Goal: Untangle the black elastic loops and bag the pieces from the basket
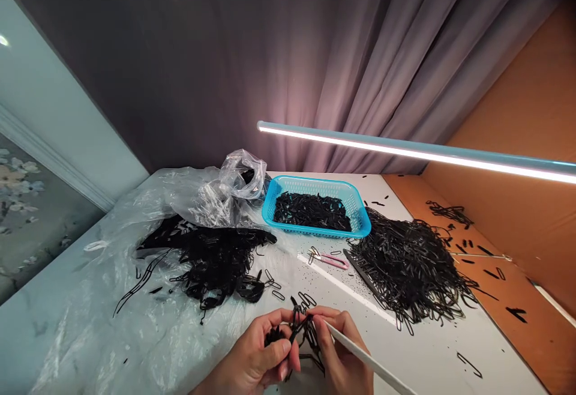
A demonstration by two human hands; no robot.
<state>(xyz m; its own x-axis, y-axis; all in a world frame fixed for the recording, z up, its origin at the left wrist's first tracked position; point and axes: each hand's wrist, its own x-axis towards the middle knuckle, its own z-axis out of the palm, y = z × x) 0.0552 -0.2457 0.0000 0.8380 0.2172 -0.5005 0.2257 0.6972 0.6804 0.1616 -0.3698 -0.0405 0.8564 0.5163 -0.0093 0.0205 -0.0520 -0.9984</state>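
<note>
Black strips (302, 325) are pinched by the fingers (275, 354) of the left hand (257, 354) and right hand (339, 364), a white stick (381, 368) also gripped in the latter

Front of blue basket (310, 230): worktop (360, 308) lane from hands (263, 350) passable; pink-handled cutter (333, 261) low in path. Left-front of basket: black tangle (220, 263) blocks. Right of basket: black heap (414, 269) blocks. Above-right: lamp tube (405, 149) restricts lift.
</note>
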